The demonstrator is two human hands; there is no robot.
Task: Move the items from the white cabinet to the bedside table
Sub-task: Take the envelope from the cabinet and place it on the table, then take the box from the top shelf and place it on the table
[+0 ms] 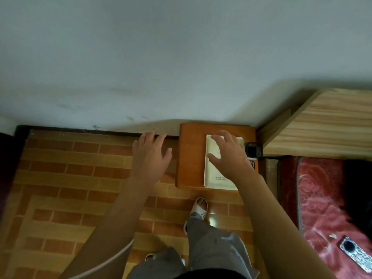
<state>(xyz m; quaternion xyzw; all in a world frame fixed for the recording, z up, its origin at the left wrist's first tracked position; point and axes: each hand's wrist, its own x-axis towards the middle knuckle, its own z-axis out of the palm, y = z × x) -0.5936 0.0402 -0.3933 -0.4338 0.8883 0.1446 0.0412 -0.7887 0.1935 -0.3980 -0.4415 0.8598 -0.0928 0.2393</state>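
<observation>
Head view shows us looking down past both our bare arms at a small orange-brown bedside table (191, 156) set against a pale wall (181, 57). Our right hand (227, 156) is spread wide, fingers straight and apart, over a stack of cream-coloured books (213, 174) that lies on the half of the tabletop nearer that hand. We cannot tell whether the palm presses on the top cover or hovers just above it; no finger curls round an edge. Small dark print shows on the cover below the wrist. Our left hand (151, 154) is also open, fingers relaxed and slightly parted, holding nothing, just off the table's left side and over the brick-patterned floor (70, 178). Just beyond the right hand's little-finger side, a small black object (252, 150) sits at the table's far edge; what it is we cannot make out. Farther out on that side stands a light wooden headboard (322, 121), and below it a red flowered bedspread (322, 208) with a phone (356, 254) lying on it. Beneath our arms we see grey trousers and a white slipper (198, 210), and a white cord (112, 258) runs under the left forearm.
</observation>
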